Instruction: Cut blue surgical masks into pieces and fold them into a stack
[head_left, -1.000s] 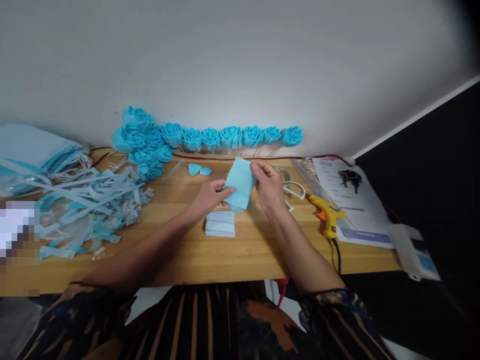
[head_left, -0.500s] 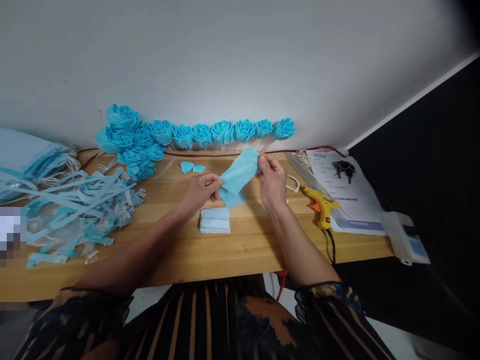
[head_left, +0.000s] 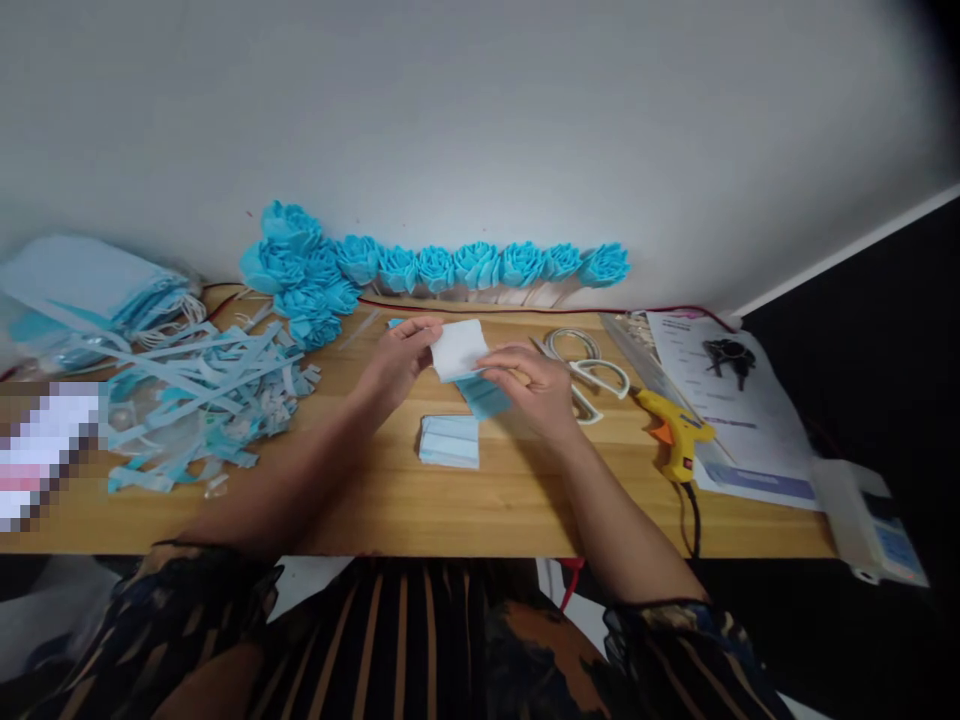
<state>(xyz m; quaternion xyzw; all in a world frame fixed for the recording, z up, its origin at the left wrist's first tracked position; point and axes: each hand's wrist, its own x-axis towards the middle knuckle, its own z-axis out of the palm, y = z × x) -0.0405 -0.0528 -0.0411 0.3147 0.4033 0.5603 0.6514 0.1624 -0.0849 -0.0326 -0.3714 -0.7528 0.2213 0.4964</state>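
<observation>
Between my two hands is a thin fabric sheet [head_left: 459, 348], folded to a small square with its white face up and a blue edge showing. My left hand [head_left: 399, 362] pinches it at the left side. At its lower right corner, the thumb and fingers of my right hand [head_left: 531, 382] are closed on it. Beneath it lies a blue sheet [head_left: 489, 398] on the wooden table [head_left: 360, 500]. A small stack of pale blue pieces [head_left: 450, 442] rests nearer to me. My left hand hides most of the blue scraps behind it.
Blue fabric flowers [head_left: 480, 265] line the wall. Cut strips [head_left: 217, 390] and a bag of face masks [head_left: 97, 285] heap up at left. On the right are scissors [head_left: 600, 378], a yellow glue gun [head_left: 679, 430], papers [head_left: 757, 430], keys [head_left: 727, 360] and a white box [head_left: 870, 520].
The sheet, earlier stretched out long with its blue side showing, is now folded to a square, white side up. My right hand has come lower and closer to my left; the view has shifted.
</observation>
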